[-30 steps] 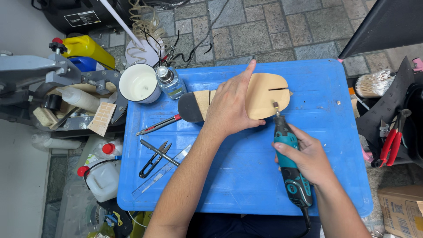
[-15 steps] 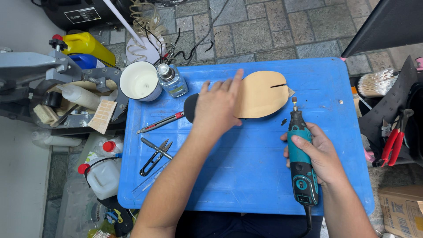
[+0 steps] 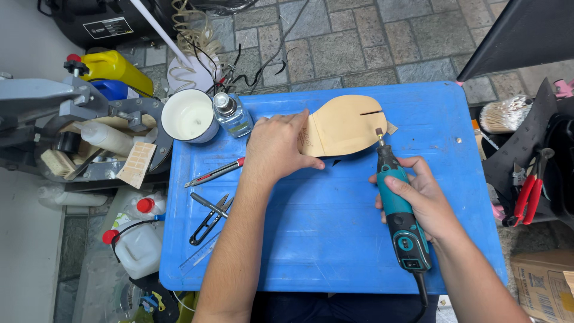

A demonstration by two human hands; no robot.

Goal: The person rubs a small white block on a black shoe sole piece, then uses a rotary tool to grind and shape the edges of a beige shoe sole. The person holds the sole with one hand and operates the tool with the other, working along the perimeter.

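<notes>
A tan leather shoe sole piece [image 3: 350, 122] with a slit near its far end lies flat on the blue plastic table [image 3: 335, 239]. My left hand [image 3: 278, 149] presses down on its near left part, palm flat and fingers together. My right hand [image 3: 418, 197] grips a teal and black rotary tool [image 3: 399, 206], its small bit pointing away from me at the sole's right edge. Whether the bit touches the leather is unclear.
A white cup [image 3: 188, 116] and a small clear bottle [image 3: 232, 115] stand at the table's far left. A red-tipped utility knife [image 3: 214, 173], black thread snips [image 3: 209, 218] and a clear ruler [image 3: 200, 254] lie on the left. Red pliers [image 3: 529, 191] hang at right.
My left hand slid left along the sole, uncovering more leather. My right hand drew the rotary tool off the sole toward its right edge.
</notes>
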